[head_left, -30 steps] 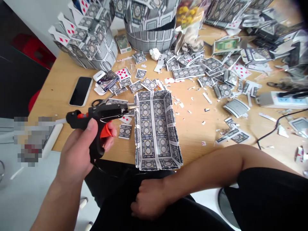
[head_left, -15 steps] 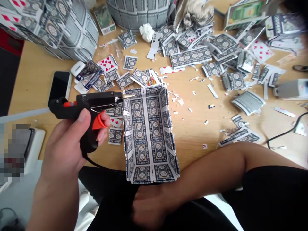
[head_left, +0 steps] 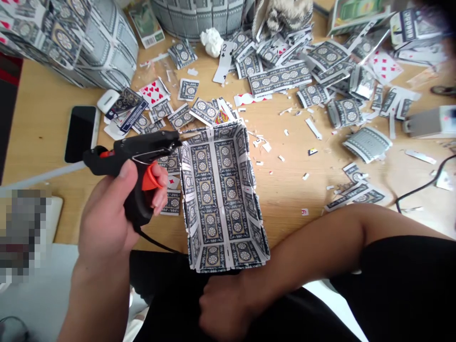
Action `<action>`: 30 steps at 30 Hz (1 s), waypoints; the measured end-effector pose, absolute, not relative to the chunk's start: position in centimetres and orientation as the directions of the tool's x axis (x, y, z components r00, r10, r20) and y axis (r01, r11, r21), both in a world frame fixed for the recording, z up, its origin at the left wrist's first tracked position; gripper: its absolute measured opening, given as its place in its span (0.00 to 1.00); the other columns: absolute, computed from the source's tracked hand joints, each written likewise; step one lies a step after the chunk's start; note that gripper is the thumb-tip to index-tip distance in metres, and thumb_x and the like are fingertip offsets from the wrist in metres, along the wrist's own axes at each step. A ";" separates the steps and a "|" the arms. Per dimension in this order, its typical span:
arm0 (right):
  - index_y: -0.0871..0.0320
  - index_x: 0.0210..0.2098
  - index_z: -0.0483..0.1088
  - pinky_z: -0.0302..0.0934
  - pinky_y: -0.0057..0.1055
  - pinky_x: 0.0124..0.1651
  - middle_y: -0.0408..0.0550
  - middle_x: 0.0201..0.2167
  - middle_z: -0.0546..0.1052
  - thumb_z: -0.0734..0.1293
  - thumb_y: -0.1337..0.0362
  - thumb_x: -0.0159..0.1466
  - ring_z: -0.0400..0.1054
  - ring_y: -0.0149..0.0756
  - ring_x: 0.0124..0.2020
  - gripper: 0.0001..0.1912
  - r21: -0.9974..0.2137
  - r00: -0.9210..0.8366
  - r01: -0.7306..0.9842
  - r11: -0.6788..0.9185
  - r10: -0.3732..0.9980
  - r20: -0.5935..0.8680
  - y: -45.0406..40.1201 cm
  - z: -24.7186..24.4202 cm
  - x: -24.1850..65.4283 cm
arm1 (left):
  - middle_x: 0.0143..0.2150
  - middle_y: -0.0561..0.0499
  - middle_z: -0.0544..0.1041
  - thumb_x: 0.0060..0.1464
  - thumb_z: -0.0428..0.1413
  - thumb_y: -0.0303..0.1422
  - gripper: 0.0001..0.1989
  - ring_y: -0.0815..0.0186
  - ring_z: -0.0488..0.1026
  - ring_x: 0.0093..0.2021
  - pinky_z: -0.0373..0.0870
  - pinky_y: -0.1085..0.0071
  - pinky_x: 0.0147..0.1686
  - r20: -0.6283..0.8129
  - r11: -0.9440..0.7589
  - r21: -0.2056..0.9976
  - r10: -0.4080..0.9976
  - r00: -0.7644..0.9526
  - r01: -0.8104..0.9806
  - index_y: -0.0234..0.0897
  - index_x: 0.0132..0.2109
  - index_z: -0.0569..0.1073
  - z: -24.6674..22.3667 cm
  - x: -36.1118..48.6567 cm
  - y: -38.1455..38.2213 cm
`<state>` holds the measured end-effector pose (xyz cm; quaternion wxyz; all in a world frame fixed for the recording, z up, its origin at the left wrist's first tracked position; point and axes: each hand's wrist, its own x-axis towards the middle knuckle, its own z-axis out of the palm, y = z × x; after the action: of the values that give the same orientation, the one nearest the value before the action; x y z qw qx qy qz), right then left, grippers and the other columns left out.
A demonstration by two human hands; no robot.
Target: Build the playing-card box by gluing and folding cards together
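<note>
My left hand (head_left: pixel 107 218) is wrapped round the grip of a black glue gun (head_left: pixel 146 145) with an orange trigger. A pale glue stick (head_left: pixel 53 173) sticks out of its back end. The gun's nozzle is at the far left corner of an open box (head_left: pixel 223 190) made of playing cards; whether it touches, I cannot tell. Below the box's near end, my right hand (head_left: pixel 223 306) is closed in a fist over my dark clothing. Its fingers are tucked under, and what they hold, if anything, is hidden. My right wrist lies against or just under the box's near edge.
Folded cards (head_left: pixel 281 78) and paper scraps litter the table. A phone (head_left: pixel 81 134) lies at the left. Large card-built pieces (head_left: pixel 114 47) stand at the back left and back middle. A black cable (head_left: pixel 420 194) curves at the right; the gun's cord (head_left: pixel 156 241) runs behind the box.
My left hand and the glue gun have shifted slightly right, and the nozzle has risen a little. The table's contents have slid a little left and up in view. Both hands keep their closed shape.
</note>
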<state>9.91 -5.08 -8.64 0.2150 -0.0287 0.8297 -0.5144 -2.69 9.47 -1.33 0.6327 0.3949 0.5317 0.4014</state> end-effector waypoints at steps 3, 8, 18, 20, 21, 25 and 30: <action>0.56 0.25 0.77 0.55 0.32 0.19 0.50 0.27 0.85 0.74 0.65 0.63 0.80 0.40 0.27 0.10 -0.883 -0.914 0.188 0.430 -0.254 -0.318 -5.5 -9.2 9.8 | 0.33 0.48 0.70 0.61 0.66 0.51 0.20 0.70 0.61 0.25 0.64 0.69 0.20 -0.387 0.411 0.880 0.911 0.144 -0.238 0.37 0.37 0.79 -1.7 -2.9 10.1; 0.52 0.13 0.55 0.54 0.32 0.18 0.46 0.18 0.79 0.74 0.63 0.59 0.78 0.41 0.24 0.28 -0.889 -0.940 0.203 0.411 -0.172 -0.295 -6.1 -10.3 9.7 | 0.34 0.47 0.69 0.64 0.63 0.47 0.17 0.68 0.62 0.27 0.65 0.69 0.22 -0.405 0.401 0.858 0.913 0.057 -0.320 0.37 0.37 0.80 -2.3 -2.8 10.0; 0.52 0.14 0.52 0.60 0.33 0.20 0.48 0.21 0.81 0.73 0.60 0.60 0.82 0.46 0.31 0.28 -0.887 -0.896 0.256 0.385 -0.249 -0.367 -5.8 -10.6 9.3 | 0.28 0.48 0.73 0.61 0.65 0.51 0.22 0.69 0.65 0.25 0.64 0.72 0.23 -0.448 0.446 0.841 0.892 0.068 -0.307 0.35 0.32 0.80 -3.1 -2.7 9.5; 0.52 0.14 0.54 0.61 0.33 0.20 0.48 0.21 0.81 0.73 0.60 0.60 0.82 0.46 0.31 0.27 -0.886 -0.905 0.245 0.393 -0.235 -0.355 -5.7 -10.5 9.3 | 0.28 0.48 0.73 0.61 0.65 0.52 0.23 0.69 0.64 0.24 0.63 0.71 0.23 -0.447 0.443 0.844 0.892 0.057 -0.304 0.36 0.32 0.79 -3.0 -3.1 9.5; 0.52 0.14 0.54 0.60 0.33 0.20 0.49 0.22 0.82 0.73 0.60 0.60 0.82 0.46 0.31 0.27 -0.884 -0.907 0.236 0.403 -0.234 -0.349 -5.6 -10.3 9.3 | 0.29 0.48 0.72 0.61 0.65 0.52 0.23 0.69 0.64 0.25 0.63 0.70 0.23 -0.448 0.440 0.845 0.893 0.047 -0.303 0.36 0.32 0.79 -2.9 -3.3 9.5; 0.52 0.15 0.51 0.59 0.34 0.21 0.48 0.24 0.83 0.74 0.61 0.62 0.83 0.45 0.32 0.29 -0.853 -0.897 0.188 0.487 -0.268 -0.351 -5.2 -9.8 9.5 | 0.30 0.51 0.69 0.59 0.65 0.52 0.22 0.70 0.60 0.25 0.60 0.68 0.23 -0.408 0.386 0.862 0.913 0.003 -0.327 0.37 0.32 0.76 -2.7 -4.7 9.4; 0.53 0.15 0.52 0.58 0.34 0.21 0.45 0.22 0.82 0.74 0.61 0.63 0.81 0.42 0.30 0.30 -0.863 -0.933 0.097 0.496 -0.258 -0.253 -5.0 -9.8 9.6 | 0.27 0.55 0.56 0.52 0.69 0.47 0.20 0.70 0.49 0.25 0.48 0.67 0.22 -0.371 0.340 0.871 0.928 -0.019 -0.355 0.40 0.31 0.69 -3.7 -6.1 8.6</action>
<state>9.56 -4.97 -9.84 0.1774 -0.0474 0.8466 -0.4996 -6.09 8.56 -3.70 0.6412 0.2815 0.5090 0.5006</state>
